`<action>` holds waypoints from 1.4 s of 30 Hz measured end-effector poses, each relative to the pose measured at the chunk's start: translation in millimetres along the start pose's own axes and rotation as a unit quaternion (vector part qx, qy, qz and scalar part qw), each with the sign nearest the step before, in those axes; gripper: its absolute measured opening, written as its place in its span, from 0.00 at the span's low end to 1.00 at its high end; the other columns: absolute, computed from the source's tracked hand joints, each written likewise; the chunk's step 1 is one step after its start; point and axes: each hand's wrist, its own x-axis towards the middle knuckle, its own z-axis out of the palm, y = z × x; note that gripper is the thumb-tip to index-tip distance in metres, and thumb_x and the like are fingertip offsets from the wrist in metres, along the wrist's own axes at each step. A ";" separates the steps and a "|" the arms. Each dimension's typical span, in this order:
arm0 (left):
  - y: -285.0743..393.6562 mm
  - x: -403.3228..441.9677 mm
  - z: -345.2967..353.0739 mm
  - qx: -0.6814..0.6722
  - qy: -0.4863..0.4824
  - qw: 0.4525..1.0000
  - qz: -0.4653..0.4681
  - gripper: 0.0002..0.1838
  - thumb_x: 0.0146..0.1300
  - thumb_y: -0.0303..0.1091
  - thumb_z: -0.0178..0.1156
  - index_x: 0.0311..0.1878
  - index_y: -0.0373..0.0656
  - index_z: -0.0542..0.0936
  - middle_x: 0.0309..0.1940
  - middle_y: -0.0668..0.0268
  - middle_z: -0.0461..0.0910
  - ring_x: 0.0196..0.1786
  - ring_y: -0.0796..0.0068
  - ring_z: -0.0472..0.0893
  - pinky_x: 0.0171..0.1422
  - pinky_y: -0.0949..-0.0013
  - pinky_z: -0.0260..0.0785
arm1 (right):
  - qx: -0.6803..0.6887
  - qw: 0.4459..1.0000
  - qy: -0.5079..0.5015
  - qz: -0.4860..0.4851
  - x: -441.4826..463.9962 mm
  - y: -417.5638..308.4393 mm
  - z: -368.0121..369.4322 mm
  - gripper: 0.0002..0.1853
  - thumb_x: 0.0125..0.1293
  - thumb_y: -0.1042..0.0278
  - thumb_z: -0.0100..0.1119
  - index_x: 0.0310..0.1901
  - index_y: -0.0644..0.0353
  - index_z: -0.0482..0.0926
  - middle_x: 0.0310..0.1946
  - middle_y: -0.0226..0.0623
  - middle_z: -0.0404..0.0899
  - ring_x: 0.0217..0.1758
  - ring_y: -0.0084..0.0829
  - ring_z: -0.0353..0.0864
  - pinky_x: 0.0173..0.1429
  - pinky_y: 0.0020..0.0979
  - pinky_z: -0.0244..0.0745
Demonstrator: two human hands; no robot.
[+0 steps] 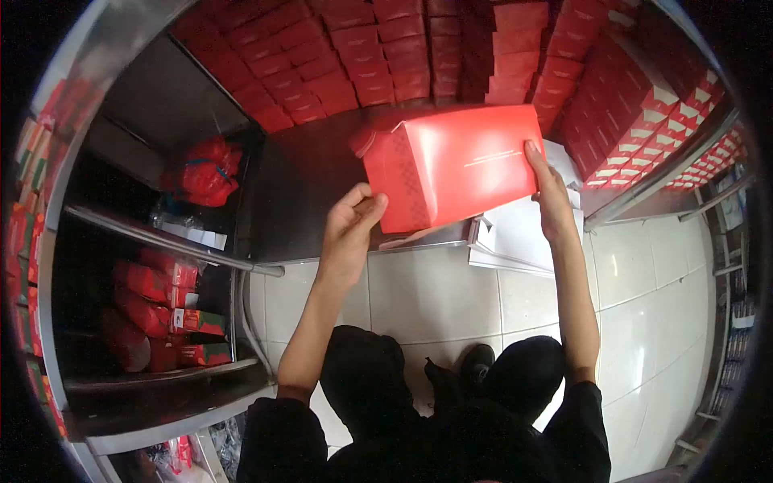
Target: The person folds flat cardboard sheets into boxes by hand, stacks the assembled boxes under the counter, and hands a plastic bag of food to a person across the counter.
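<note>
A red box [475,165] with small white print on its broad face and a dark pattern on its left side is held up between my two hands. My left hand [354,221] pinches the lower left edge of the box, thumb on the near side. At the right end, my right hand [547,185] grips the edge with its thumb on the printed face and the other fingers behind. Below and behind the box, white sheets [515,233] lie on the dark shelf [298,193] and stick out past its front edge.
Rows of stacked red boxes [362,56] fill the back, with more red boxes [620,121] at the right. Red packages [153,298] and a red plastic bundle [211,171] sit on the left shelves. A metal rail [161,233] runs along there. Tiled floor [435,302] lies below.
</note>
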 end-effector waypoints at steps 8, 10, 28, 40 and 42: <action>-11.9 -9.1 9.5 -0.243 0.000 0.961 -0.134 0.15 0.64 0.32 0.49 0.54 0.44 0.69 0.44 0.65 0.76 0.44 0.74 0.78 0.45 0.69 0.74 | -0.197 0.770 -0.176 -0.581 -90.7 -22.1 66.7 0.18 0.37 0.67 0.71 0.33 0.55 0.76 0.52 0.43 0.68 0.53 0.46 0.67 0.55 0.45 0.60; -23.7 -11.0 0.4 -0.303 -0.044 0.945 -0.113 0.17 0.63 0.30 0.49 0.56 0.44 0.68 0.45 0.64 0.75 0.45 0.74 0.78 0.48 0.69 0.73 | -0.193 0.725 -0.109 -0.652 -86.5 -15.6 76.6 0.16 0.37 0.69 0.70 0.32 0.56 0.77 0.52 0.42 0.69 0.52 0.43 0.68 0.53 0.43 0.64; 8.8 -21.7 -7.0 0.051 0.036 0.994 0.086 0.09 0.62 0.37 0.54 0.33 0.41 0.73 0.25 0.75 0.68 0.30 0.88 0.67 0.36 0.76 0.65 | -0.285 0.739 -0.090 -0.603 -86.0 -59.2 125.8 0.12 0.60 0.72 0.50 0.42 0.66 0.78 0.46 0.47 0.76 0.49 0.43 0.73 0.51 0.36 0.68; 15.6 -43.8 -71.4 0.405 -0.097 0.909 0.021 0.09 0.59 0.30 0.53 0.39 0.36 0.75 0.29 0.54 0.77 0.36 0.69 0.80 0.42 0.66 0.68 | -0.189 0.765 -0.473 -0.394 -51.7 -99.2 128.5 0.07 0.48 0.73 0.62 0.27 0.66 0.74 0.23 0.36 0.69 0.29 0.33 0.70 0.35 0.30 0.63; 23.9 -48.8 -73.0 0.397 -0.097 0.913 0.017 0.06 0.57 0.29 0.54 0.33 0.35 0.73 0.23 0.52 0.74 0.30 0.62 0.77 0.36 0.63 0.65 | -0.209 0.765 -0.416 -0.445 -65.0 -96.1 131.7 0.07 0.48 0.75 0.61 0.28 0.66 0.74 0.25 0.37 0.68 0.31 0.34 0.69 0.36 0.31 0.64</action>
